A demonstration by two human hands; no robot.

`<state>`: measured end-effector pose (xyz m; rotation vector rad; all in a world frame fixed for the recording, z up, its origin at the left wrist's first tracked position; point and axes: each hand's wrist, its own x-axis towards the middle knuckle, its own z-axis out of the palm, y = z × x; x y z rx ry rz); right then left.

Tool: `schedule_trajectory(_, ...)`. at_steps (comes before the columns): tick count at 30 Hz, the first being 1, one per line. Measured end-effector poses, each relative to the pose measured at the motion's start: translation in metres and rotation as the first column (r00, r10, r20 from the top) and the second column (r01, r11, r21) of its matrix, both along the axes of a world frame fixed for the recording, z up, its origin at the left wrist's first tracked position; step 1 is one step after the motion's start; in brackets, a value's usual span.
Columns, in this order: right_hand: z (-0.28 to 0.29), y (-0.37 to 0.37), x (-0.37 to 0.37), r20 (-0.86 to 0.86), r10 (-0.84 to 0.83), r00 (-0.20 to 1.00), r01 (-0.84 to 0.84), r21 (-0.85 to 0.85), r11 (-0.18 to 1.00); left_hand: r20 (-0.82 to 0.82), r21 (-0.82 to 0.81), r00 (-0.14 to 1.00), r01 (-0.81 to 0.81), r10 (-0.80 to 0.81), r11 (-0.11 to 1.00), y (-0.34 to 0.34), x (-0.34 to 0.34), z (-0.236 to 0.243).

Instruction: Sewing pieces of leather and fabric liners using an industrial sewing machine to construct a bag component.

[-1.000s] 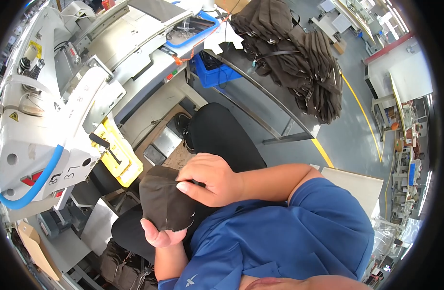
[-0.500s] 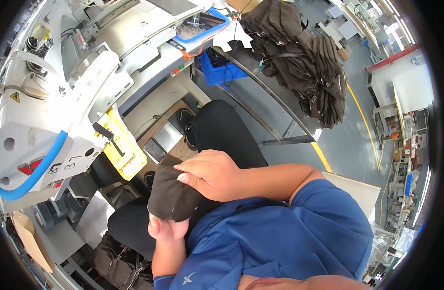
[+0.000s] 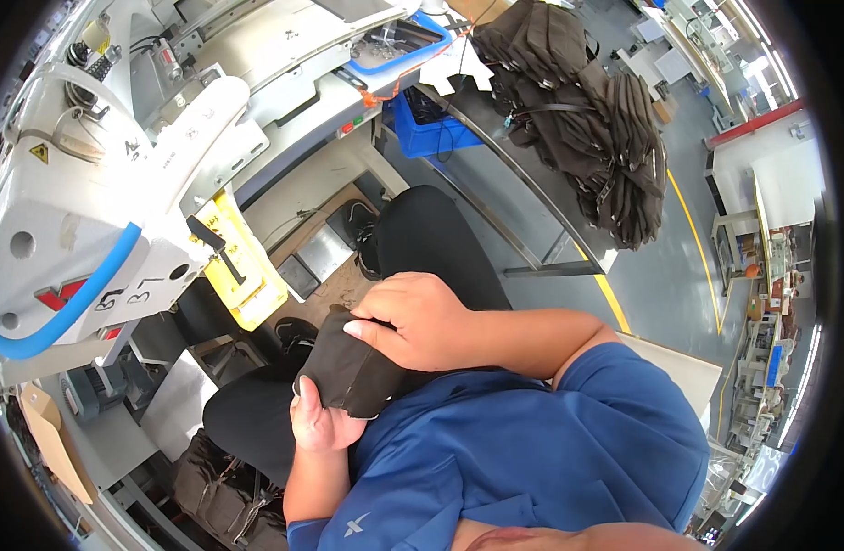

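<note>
A small dark brown fabric piece [image 3: 344, 367] rests over my lap, held between both hands. My left hand [image 3: 319, 424] cups it from below with the thumb on its left edge. My right hand [image 3: 417, 320] lies on top of it, fingers curled over its upper edge. My legs in black trousers [image 3: 431, 234] stretch out under the sewing machine table. I wear a blue shirt [image 3: 532, 450].
A white industrial sewing machine [image 3: 91, 211] with a blue hose stands at the left, a yellow guard [image 3: 243, 266] below it. A stack of dark fabric pieces [image 3: 596, 119] lies on a grey table at upper right. A blue bin [image 3: 426, 119] sits beneath the table.
Both hands have drawn the fabric piece closer to my body and lower, away from the machine. The view has tilted slightly.
</note>
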<state>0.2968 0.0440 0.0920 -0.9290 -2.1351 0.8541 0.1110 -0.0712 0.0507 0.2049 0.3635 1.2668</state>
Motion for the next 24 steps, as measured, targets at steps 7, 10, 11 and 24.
schedule_trajectory(7,0.002,0.038,0.001,-0.13,0.559,0.819,-0.573,-0.226,0.788,0.173,0.114,0.933,0.298,-0.314,0.948,-0.004,-0.023,-0.02)
schedule_trajectory(10,-0.008,0.034,-0.018,-0.241,0.756,0.609,-0.781,-0.345,0.52,-0.279,0.14,0.818,0.552,-0.503,0.822,-0.002,-0.024,-0.002)
schedule_trajectory(11,-0.01,0.033,-0.023,-0.245,0.819,0.519,-0.828,-0.381,0.411,-0.282,0.137,0.821,0.547,-0.497,0.826,0.0,-0.029,-0.006)
schedule_trajectory(24,0.025,0.063,0.005,-0.272,0.733,0.623,-0.782,-0.191,0.593,-0.879,0.449,0.325,0.318,0.349,0.835,0.025,-0.06,0.048)
